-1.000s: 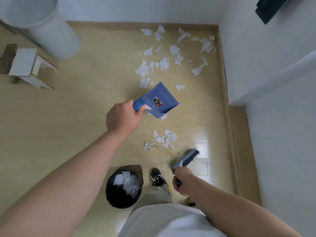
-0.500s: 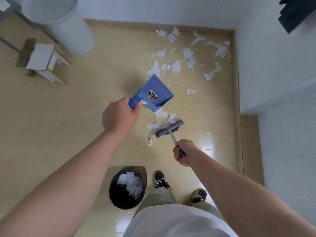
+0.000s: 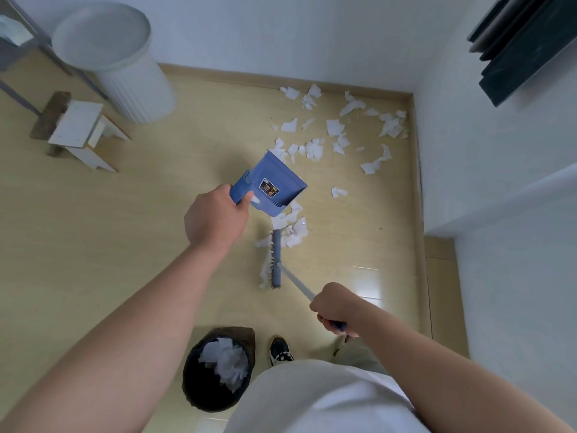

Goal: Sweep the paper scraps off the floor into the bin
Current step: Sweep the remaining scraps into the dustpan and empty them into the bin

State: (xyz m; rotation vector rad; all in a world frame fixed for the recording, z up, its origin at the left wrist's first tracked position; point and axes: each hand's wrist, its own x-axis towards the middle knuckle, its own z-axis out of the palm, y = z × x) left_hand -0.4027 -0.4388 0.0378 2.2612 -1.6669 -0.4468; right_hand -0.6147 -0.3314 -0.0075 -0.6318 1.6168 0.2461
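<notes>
Sitting near a shoe (image 3: 281, 351), the black bin (image 3: 194, 387) holds a heap of white paper (image 3: 226, 362), while the blue dustpan (image 3: 274, 179), its handle in the closed grip of the left hand (image 3: 215, 220), tilts with its lip at a cluster of paper scraps (image 3: 295, 228) on the floor (image 3: 125, 245). The right hand (image 3: 335, 306) has its grip wrapped round the handle of the brush (image 3: 276, 260); half a second ago the brush head lay crosswise, now it points lengthwise toward the dustpan.

head cam, wide-angle | worn up top, aimed steeply down and forward | floor (image 3: 103, 232) well below | room corner (image 3: 413, 94) toward frame top | just one view
</notes>
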